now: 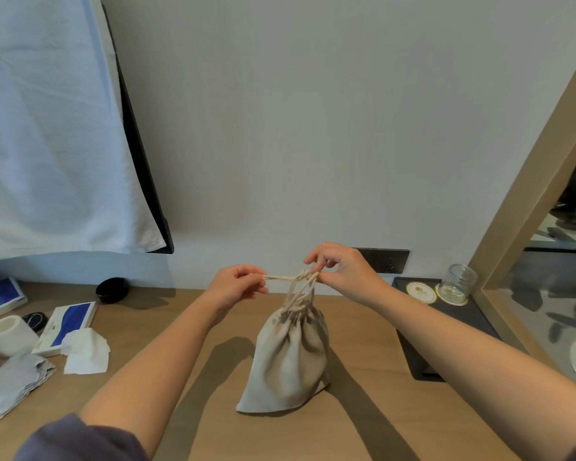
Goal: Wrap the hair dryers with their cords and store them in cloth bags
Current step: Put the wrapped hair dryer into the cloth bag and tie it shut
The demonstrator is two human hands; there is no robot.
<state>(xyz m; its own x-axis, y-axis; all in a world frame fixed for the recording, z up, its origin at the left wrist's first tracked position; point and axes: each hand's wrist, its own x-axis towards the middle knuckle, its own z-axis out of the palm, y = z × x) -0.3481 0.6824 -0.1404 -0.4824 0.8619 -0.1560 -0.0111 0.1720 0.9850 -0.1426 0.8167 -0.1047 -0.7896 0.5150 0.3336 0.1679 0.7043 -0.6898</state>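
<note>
Head camera looks down at a wooden table [363,410] by a pale wall. A cloth bag [290,354] stands on the table, right in the middle, between the two arms. The bag is beige and puffed out. Its top is pulled tight, so what is inside stays hidden.

A drawstring [281,278] comes up out of the bag's top. It makes a small knot or loop just above the bag, though the cords are too thin to tell which. The left hand [236,286] has its fingers curled in and pinches one end of the string, which runs out flat to the left. The right hand [341,272] pinches the string at the knot with its thumb and first finger. Its other fingers are bent and lifted up above. The two hands are close together, with only the short string between them.

On the left side of the table lie a white paper roll [5,334], a blue and white box [68,324], a crumpled tissue [85,351] and a pile of folded grey cloth [14,380]. A small black bowl [112,289] sits near the wall. On the right a black tray [446,327] holds a glass jar [459,282] and a round coaster [420,292]. A big white towel [47,128] hangs up on the left.
</note>
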